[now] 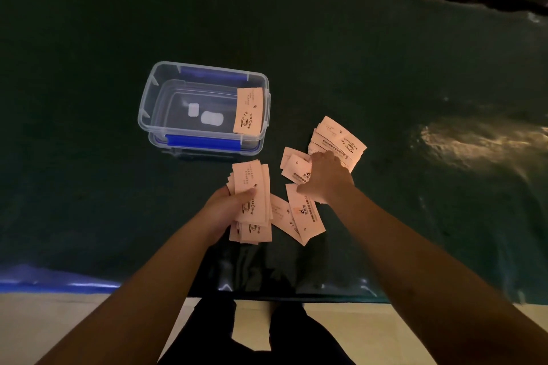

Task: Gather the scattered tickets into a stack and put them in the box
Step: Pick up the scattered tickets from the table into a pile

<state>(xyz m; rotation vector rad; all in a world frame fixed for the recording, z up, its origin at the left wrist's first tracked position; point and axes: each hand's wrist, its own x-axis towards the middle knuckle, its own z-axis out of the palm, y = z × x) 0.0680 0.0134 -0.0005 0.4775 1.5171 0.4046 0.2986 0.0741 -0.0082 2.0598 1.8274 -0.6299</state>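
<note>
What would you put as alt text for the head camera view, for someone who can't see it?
A person's left hand holds a stack of pink tickets while the right hand reaches onto loose tickets on a dark green table. A clear plastic box behind holds one ticket.

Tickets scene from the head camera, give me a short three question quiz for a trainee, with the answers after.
1. True or false: the clear box already holds a ticket.
2. Which hand grips the gathered stack? A left hand, B right hand.
3. Fill in: the right hand reaches onto loose tickets lying on the ____ mat.

Key: 1 true, it leans at the box's right end. 2 A. 3 dark green.
</note>
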